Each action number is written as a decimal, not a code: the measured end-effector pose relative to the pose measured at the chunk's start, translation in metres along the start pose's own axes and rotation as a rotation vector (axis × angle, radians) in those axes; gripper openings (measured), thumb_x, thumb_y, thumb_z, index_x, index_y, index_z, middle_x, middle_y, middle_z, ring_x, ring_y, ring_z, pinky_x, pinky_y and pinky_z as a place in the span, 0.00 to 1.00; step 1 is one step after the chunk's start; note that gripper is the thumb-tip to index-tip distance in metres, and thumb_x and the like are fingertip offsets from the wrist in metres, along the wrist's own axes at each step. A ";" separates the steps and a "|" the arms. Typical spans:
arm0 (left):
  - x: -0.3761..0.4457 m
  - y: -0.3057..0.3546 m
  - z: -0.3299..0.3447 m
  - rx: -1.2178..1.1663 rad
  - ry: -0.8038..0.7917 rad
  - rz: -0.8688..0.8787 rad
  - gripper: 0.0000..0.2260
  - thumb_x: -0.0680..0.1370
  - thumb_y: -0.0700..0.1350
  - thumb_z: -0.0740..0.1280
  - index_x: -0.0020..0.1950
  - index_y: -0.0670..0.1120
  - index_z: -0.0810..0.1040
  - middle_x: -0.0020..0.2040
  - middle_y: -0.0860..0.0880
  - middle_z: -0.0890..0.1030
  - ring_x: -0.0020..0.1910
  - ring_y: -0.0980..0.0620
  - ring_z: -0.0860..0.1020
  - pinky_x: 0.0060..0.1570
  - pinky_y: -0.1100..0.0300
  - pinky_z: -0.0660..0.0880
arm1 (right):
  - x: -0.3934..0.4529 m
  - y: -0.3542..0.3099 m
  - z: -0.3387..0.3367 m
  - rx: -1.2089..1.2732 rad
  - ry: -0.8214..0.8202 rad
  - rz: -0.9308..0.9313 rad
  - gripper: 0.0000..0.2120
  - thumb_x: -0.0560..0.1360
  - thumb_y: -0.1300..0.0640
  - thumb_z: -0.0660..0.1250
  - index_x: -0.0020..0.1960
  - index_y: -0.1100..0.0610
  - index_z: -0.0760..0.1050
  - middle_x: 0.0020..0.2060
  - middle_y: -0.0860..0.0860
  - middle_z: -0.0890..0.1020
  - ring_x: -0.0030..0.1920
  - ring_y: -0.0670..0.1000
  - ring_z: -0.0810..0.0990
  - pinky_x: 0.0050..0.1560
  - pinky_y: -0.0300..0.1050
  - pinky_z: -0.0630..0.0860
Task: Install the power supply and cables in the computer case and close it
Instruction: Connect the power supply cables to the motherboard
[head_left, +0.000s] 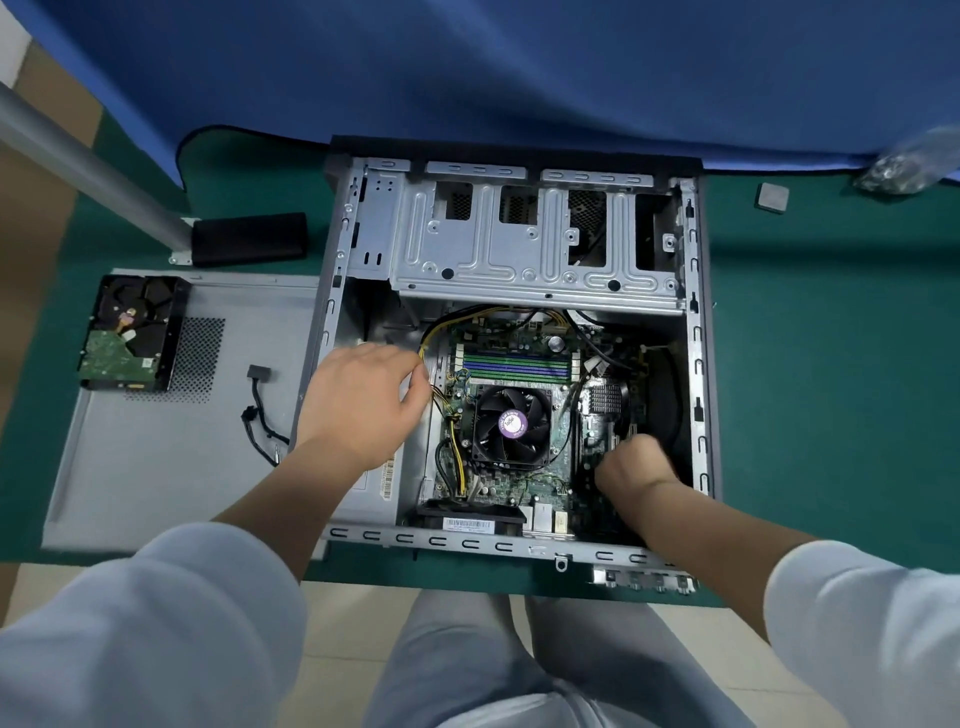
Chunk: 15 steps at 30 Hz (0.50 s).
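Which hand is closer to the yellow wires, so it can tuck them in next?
Probably the left hand. Its fingertips sit right at the yellow wires beside the fan. The right hand is curled down at the case's other side, away from them.

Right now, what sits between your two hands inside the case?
In the head view, the CPU cooler fan on the motherboard lies between the left hand and right hand, with yellow and black cables along its left side.
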<state>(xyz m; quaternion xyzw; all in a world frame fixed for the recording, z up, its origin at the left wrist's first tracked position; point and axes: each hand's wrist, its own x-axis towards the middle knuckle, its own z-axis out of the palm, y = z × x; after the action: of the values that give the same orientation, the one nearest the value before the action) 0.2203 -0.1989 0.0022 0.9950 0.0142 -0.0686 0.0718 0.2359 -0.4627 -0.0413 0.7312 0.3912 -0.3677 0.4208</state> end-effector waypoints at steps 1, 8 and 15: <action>0.000 0.000 0.000 0.002 0.000 0.000 0.21 0.76 0.52 0.48 0.43 0.48 0.80 0.40 0.52 0.81 0.41 0.50 0.77 0.47 0.56 0.67 | 0.001 0.000 0.000 -0.008 0.001 -0.006 0.13 0.78 0.67 0.56 0.36 0.60 0.65 0.31 0.49 0.67 0.29 0.47 0.63 0.26 0.42 0.57; -0.001 0.000 0.002 -0.009 0.035 0.011 0.22 0.77 0.52 0.48 0.42 0.46 0.80 0.38 0.51 0.81 0.39 0.49 0.76 0.46 0.55 0.69 | 0.006 0.000 0.001 0.042 0.010 0.001 0.11 0.78 0.67 0.56 0.52 0.59 0.75 0.40 0.50 0.77 0.32 0.50 0.69 0.29 0.43 0.63; -0.003 -0.001 0.004 -0.010 0.057 0.010 0.18 0.77 0.50 0.52 0.42 0.46 0.80 0.38 0.51 0.81 0.39 0.49 0.76 0.46 0.55 0.69 | 0.006 0.001 0.000 0.084 -0.017 0.048 0.11 0.77 0.67 0.56 0.53 0.60 0.76 0.48 0.51 0.81 0.38 0.53 0.73 0.29 0.45 0.64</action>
<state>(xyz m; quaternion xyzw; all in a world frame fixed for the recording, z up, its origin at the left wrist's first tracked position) 0.2172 -0.1980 -0.0012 0.9962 0.0116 -0.0397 0.0767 0.2394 -0.4614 -0.0462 0.7543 0.3540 -0.3798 0.4018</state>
